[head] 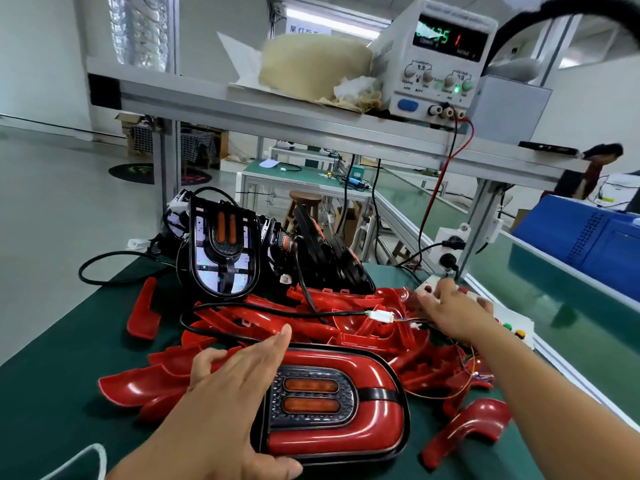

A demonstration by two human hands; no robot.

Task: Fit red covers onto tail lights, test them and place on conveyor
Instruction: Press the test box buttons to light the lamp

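Left hand [235, 400] flat, fingers straight, presses the covered light [346, 427]; right hand [453, 311], fingers relaxed, touches the switch box [430, 281] beyond the light.

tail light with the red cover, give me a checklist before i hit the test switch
1. Red cover seated on the tail light: ok, flush where visible.
2. Left hand steadying the light: ok, open fingers rest on its left end.
3. White connector joined: ok; which light it feeds, cannot tell.
4. Power supply on: ok, display lit.
5. Right hand at the switch box: ok, fingers on it.
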